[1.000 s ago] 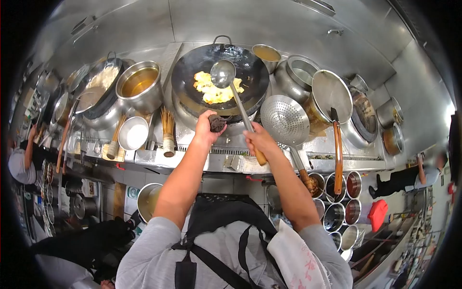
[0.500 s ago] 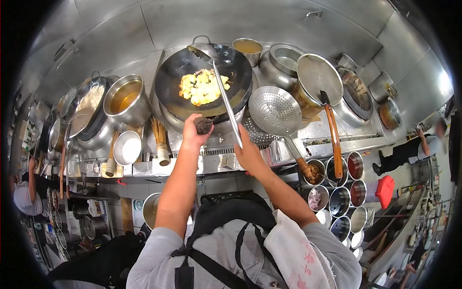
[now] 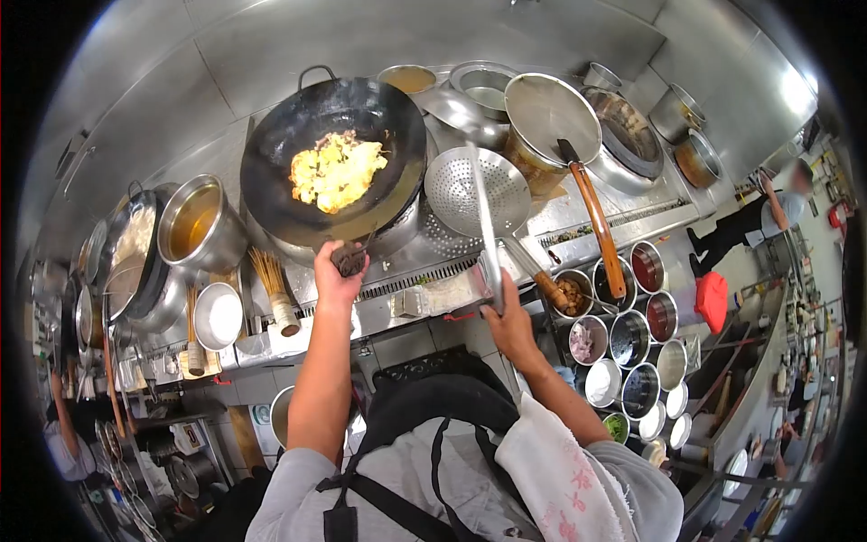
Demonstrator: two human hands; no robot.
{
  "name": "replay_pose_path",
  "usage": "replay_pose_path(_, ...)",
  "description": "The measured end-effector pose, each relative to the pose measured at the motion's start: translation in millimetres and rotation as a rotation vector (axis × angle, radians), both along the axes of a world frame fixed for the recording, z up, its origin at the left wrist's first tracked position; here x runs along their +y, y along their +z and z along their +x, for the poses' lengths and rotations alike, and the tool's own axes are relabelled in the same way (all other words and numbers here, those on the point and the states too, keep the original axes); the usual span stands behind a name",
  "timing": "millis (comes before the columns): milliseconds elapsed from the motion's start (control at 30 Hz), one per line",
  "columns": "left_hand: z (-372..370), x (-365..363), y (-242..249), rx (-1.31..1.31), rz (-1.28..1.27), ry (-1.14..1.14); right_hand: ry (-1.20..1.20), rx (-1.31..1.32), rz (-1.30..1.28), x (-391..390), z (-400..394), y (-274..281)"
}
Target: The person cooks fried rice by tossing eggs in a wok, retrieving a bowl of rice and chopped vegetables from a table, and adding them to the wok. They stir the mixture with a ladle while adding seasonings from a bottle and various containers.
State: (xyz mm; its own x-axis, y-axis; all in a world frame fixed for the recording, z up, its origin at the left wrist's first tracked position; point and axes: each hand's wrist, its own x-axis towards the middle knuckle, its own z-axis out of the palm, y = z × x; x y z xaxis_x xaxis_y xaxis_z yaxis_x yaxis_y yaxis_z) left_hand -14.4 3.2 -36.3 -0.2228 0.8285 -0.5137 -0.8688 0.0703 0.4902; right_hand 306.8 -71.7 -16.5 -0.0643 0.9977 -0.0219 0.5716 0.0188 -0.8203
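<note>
My left hand [image 3: 339, 275] is closed at the near rim of a black wok [image 3: 271, 185], gripping its handle through a dark brown wad that looks like cloth. Yellow scrambled egg [image 3: 338, 172] lies in the middle of the wok, with some darker bits at its edge. In my right hand [image 3: 508, 318], fingers closed, is the long handle of a steel ladle [image 3: 484, 212]. The ladle, smeared by motion, is lifted clear of the wok on its right; its bowl shows over the pots behind the perforated strainer [image 3: 479, 191].
A fine-mesh sieve [image 3: 553, 120] with a wooden handle rests on a pot at right. Left of the wok stand a pot of amber liquid [image 3: 191, 221], bamboo brushes [image 3: 275, 294] and a white bowl [image 3: 219, 316]. Several ingredient tins [image 3: 629, 340] sit at lower right. Another person [image 3: 768, 212] stands far right.
The ladle has swung out from over the wok to the right, with my right hand moving right and down. My left hand still grips the wok's handle. The whole view has shifted too.
</note>
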Motion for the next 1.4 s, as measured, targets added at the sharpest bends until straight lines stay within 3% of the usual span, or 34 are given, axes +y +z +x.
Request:
replay_pose_path(133, -8.0, -11.5, -25.8, 0.02, 0.097, -0.022, -0.083, -0.108, -0.004, -27.0, 34.5, -15.0)
replay_pose_path(200, -5.8, -14.4, -23.6, 0.017, 0.155, -0.068, -0.086, -0.279, -0.149, -31.1, 48.4, -19.8)
replay_pose_path(333, -10.5, -14.2, -15.3, -0.007, 0.124, -0.077, -0.044, -0.472, -0.039, -39.2, 63.4, -42.5)
replay_pose_path(400, -6.8, -24.4, 7.3, 0.011, 0.088, -0.062, -0.165, 0.374, -0.485, -28.3, 72.6, -41.2)
replay_pose_path(433, -1.8, -31.9, 20.9, 0.003, 0.031, -0.049, -0.21, 0.652, -0.56, -27.9, 82.0, -44.7)
replay_pose_path(533, 16.8, -68.0, 35.8, -0.001, -0.033, 0.021, -0.225, 0.79, -0.672, -31.1, 142.6, -126.5)
replay_pose_path(600, 36.8, -103.3, 28.4, 0.015, -0.056, 0.07, -0.288, 0.657, -0.797, -54.8, 172.0, -184.1)
replay_pose_path(633, 45.9, -120.0, 25.1, 0.022, -0.051, 0.103, -0.253, 0.652, -0.804, -76.0, 227.8, -249.2)
replay_pose_path(667, 54.0, -140.7, 20.2, 0.014, -0.071, 0.077, 0.404, -0.044, -0.586, -81.1, 221.0, -304.9)
replay_pose_path(867, 106.7, -222.2, 5.9, 0.023, -0.259, 0.193, 0.762, -0.091, -0.303, -134.1, 215.7, -368.0)
replay_pose_path(1033, 119.4, -239.2, -5.8, 0.092, -0.243, 0.133, 1.105, -0.141, 0.067, -108.0, 183.2, -376.9)
replay_pose_path(1067, 120.1, -240.6, -2.8, 0.098, -0.287, 0.146, 1.158, -0.149, 0.084, -104.9, 172.7, -352.9)
replay_pose_path(1133, 125.8, -256.0, 6.8, 0.109, -0.286, 0.143, 0.436, -0.032, -0.969, -93.9, 150.0, -275.5)
replay_pose_path(1200, 130.4, -289.4, 6.9, 0.096, -0.2, 0.098, 0.782, -0.114, -0.738, -82.7, 145.4, -252.8)
replay_pose_path(1233, 134.5, -310.6, 6.1, 0.072, -0.133, 0.112, 1.028, -0.072, -0.458, -76.5, 160.0, -287.3)
replay_pose_path(1267, 140.3, -333.0, 4.9, 0.051, -0.068, 0.127, 0.638, -0.054, -0.657, -95.7, 147.4, -264.7)
replay_pose_path(1400, 152.2, -434.0, -18.3, -0.041, 0.133, 0.322, 0.994, -0.226, -0.563, -81.2, 61.8, -216.8)
